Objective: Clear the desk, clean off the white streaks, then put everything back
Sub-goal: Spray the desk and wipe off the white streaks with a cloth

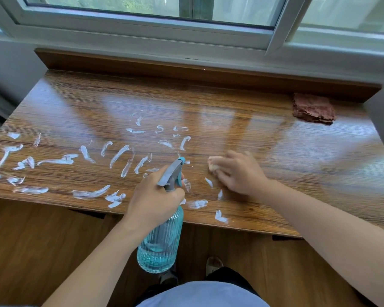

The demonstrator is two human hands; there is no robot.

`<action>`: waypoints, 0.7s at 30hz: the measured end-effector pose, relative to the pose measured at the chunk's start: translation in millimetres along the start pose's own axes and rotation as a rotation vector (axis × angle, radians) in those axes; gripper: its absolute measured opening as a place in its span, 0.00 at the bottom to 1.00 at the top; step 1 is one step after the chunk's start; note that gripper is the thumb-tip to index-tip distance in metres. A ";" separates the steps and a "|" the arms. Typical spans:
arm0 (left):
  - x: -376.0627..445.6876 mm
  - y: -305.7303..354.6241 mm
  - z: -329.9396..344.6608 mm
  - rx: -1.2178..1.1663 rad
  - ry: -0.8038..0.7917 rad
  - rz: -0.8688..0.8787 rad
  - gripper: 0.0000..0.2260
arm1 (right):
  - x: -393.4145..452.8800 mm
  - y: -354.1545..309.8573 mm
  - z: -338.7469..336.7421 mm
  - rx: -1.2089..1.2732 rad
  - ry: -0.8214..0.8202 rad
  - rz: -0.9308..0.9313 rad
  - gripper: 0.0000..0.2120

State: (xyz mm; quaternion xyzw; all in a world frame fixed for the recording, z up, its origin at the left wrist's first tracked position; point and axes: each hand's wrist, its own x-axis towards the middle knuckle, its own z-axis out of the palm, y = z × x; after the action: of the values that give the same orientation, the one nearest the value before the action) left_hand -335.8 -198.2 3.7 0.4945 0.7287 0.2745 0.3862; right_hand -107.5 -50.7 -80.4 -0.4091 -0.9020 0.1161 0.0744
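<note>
My left hand (151, 196) has its grip wrapped around the neck of the spray bottle (162, 235), a finger at the trigger, so the nozzle points out over the white streaks (120, 156) while the blue body hangs off the near edge of the counter (275, 140). I judge that keeps the mist landing on the thickest marks in the middle. My right hand (239, 171) lies flat with fingers loosely bent, its grip pressing a pale cloth (213, 166) onto the wood just right of the nozzle, ready to wipe what gets wet. Streaks run from the left edge to near the middle of the front edge; the right half looks clean. A reddish-brown rag (313, 108) sits parked at the far right corner, out of the spray.
</note>
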 end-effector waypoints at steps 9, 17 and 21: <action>2.9 -5.9 -5.5 0.036 -0.061 0.022 0.08 | -10.6 -15.5 6.8 0.011 0.092 0.225 0.14; 9.2 -12.2 -7.8 0.216 -0.247 0.053 0.03 | -54.6 -8.8 10.3 -0.089 0.220 0.564 0.16; 9.4 -20.7 -1.3 0.339 -0.348 0.097 0.04 | -85.0 -41.8 22.6 -0.066 0.151 0.382 0.18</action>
State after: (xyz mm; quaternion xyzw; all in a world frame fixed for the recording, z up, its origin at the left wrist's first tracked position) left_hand -349.4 -196.9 -14.5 0.6265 0.6621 0.0771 0.4039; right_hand -87.2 -144.9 -94.1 -0.5825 -0.8032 0.0675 0.1051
